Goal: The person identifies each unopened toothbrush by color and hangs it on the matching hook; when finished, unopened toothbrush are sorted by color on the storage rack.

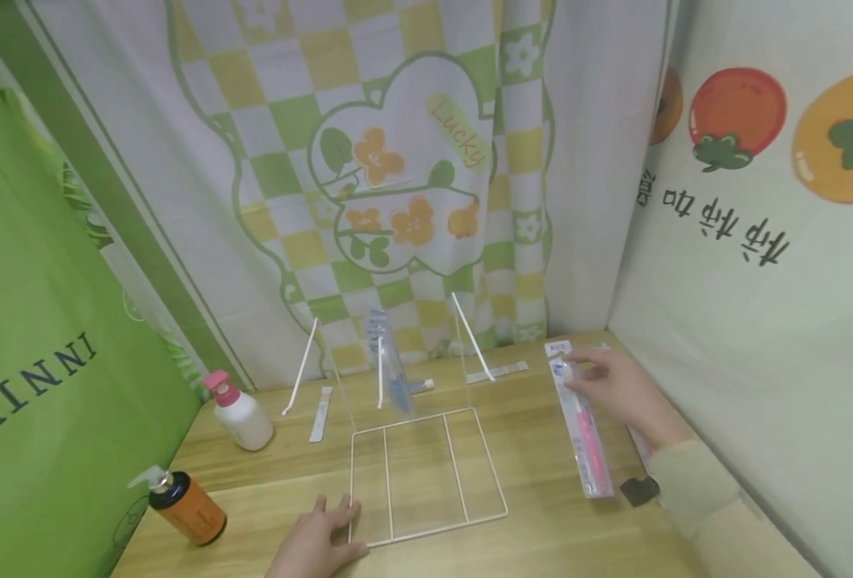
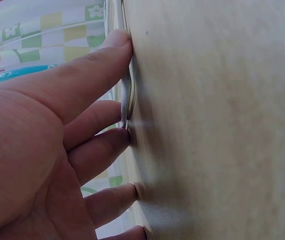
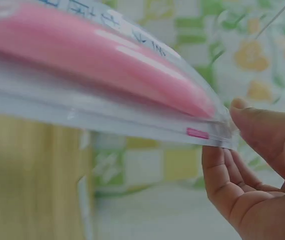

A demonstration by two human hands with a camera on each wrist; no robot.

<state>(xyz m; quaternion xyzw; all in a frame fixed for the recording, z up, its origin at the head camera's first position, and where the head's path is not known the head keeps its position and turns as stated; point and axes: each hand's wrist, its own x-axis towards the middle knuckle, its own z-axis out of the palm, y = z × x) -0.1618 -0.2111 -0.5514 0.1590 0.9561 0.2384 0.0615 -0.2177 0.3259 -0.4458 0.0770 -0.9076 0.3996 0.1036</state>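
I note soft, even, slightly muted light over the tabletop [image 1: 549,522]. The left-wrist view is dimmer, a blurred dark shadow lying beside the left hand [image 2: 47,145]. In the right-wrist view, white glare streaks the packaged pink handle [image 3: 97,65]; the patterned curtain [image 3: 257,55] is out of focus.

Head view forward and down, wrist views close on fingers [image 2: 100,154], checkered curtain [image 1: 412,168] shared
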